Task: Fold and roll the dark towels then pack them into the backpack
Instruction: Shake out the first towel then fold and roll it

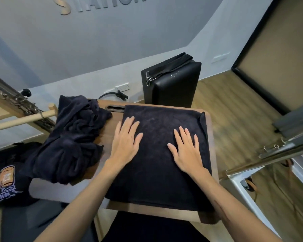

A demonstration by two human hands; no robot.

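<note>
A dark towel (157,180) lies folded flat on the wooden table (164,214), covering most of its right half. My left hand (125,140) presses flat on the towel's left edge, fingers straight and spread. On the towel's right part rests my right hand (186,151), also flat with straight fingers. A crumpled heap of dark towels (72,142) sits on the table's left side and hangs over its edge. At the far left, low down, a dark bag with a printed patch (5,182) shows partly; I cannot tell whether it is the backpack.
A black padded box (171,82) with a strap stands on the floor behind the table. Wooden and metal bars (21,109) reach in from the left. A chrome frame (269,159) crosses at the right, close to the table's corner. A black ring (112,96) lies by the wall socket.
</note>
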